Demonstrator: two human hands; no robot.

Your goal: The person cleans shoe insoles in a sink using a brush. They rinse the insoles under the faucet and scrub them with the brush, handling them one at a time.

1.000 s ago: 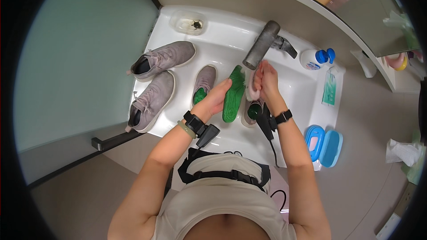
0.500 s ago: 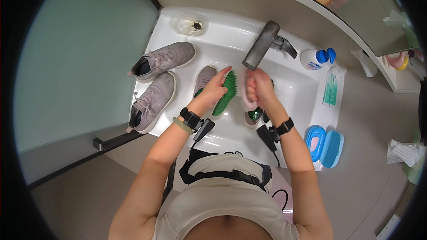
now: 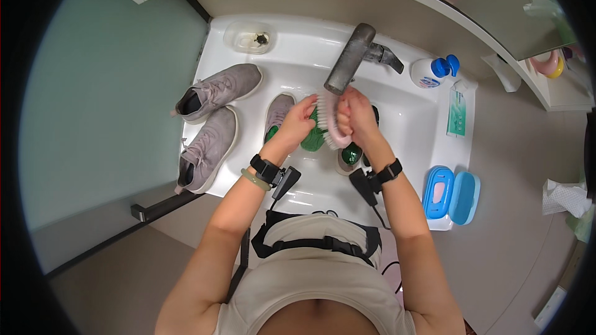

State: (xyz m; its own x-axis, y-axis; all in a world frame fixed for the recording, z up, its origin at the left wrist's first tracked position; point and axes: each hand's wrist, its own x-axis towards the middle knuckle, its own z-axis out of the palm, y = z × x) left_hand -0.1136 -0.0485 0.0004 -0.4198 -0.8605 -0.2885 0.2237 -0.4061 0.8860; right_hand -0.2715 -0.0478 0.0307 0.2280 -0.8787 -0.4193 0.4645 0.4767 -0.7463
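My left hand [image 3: 297,127] grips a green insole [image 3: 314,140] over the basin of a white sink [image 3: 298,177]. In my closed right hand [image 3: 359,118] is a pink scrub brush [image 3: 336,125]; its white bristles face the insole and seem to touch it. Left of my left hand, a small grey-mauve shoe [image 3: 280,107] stands in the basin, with green inside. Another shoe [image 3: 346,164] lies under my right hand, mostly hidden, and green shows in its opening. Two larger grey-mauve sneakers, one farther back [image 3: 225,90] and one nearer [image 3: 211,146], sit on the left ledge.
A dark grey tap [image 3: 351,59] hangs just above my right hand. Along the right rim are a blue-topped pump bottle [image 3: 427,73], a green-and-white packet [image 3: 457,111] and an opened blue soap box [image 3: 439,193]. A clear plastic tub [image 3: 239,37] stands back left.
The brush has shifted left over the insole and now covers more of it. My left hand still holds the insole. The whole view has shifted slightly.
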